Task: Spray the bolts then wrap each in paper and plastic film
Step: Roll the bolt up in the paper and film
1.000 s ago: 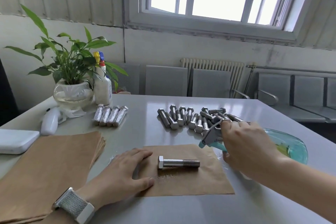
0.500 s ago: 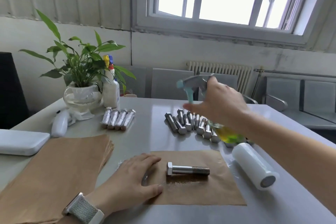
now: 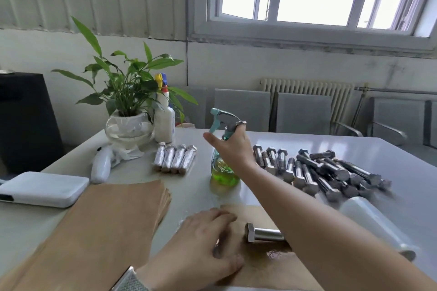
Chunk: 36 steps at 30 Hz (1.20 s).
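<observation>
Glossy table [image 3: 307, 149]: right hand [image 3: 233, 149] grips translucent spray bottle [image 3: 222, 170].

We see bare worktop [image 3: 369, 149] behind the pile of bolts [image 3: 326, 172], and a strip between the wrapped bolts [image 3: 175, 159] and the spray bottle [image 3: 222, 168]. The paper stack [image 3: 106, 222] fills the left, the film roll [image 3: 376, 224] blocks the right.

Our right hand [image 3: 233, 149] has carried the spray bottle [image 3: 222, 168] from beside the brown paper sheet [image 3: 267, 264] across to the table's [image 3: 378, 149] middle, where it now stands upright near the wrapped bolts [image 3: 175, 159]. The move bared the plastic film roll [image 3: 376, 222], and our view shifted right.
</observation>
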Each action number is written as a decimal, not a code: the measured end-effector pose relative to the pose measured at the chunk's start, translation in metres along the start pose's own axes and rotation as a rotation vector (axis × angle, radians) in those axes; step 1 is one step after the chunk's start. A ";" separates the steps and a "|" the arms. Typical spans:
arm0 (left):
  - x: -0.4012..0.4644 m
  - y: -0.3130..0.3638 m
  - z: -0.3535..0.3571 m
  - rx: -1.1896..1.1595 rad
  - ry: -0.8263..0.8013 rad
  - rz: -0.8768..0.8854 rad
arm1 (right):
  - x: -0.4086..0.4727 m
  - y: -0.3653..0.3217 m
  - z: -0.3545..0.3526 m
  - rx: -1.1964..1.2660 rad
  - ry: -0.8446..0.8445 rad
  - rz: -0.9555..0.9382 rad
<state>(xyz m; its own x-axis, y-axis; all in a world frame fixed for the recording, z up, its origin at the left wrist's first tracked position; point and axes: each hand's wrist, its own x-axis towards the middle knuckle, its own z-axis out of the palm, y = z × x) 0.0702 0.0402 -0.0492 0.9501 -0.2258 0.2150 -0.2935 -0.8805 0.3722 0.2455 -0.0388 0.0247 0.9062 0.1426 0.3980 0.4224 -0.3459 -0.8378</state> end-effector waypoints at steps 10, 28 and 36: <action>-0.004 0.001 -0.004 -0.058 0.029 0.015 | -0.050 -0.001 -0.098 -0.414 -0.264 -0.208; -0.009 0.025 -0.017 -0.109 0.187 0.147 | -0.175 0.040 -0.184 -1.161 -0.457 -0.908; -0.001 0.033 -0.021 0.167 0.138 0.210 | -0.154 0.026 -0.177 -0.997 -0.464 -0.536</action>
<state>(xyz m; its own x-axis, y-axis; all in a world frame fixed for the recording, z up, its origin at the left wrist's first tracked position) 0.0576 0.0203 -0.0180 0.8437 -0.3621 0.3962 -0.4502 -0.8793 0.1553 0.1138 -0.2337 0.0081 0.6286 0.7319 0.2632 0.7298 -0.6720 0.1256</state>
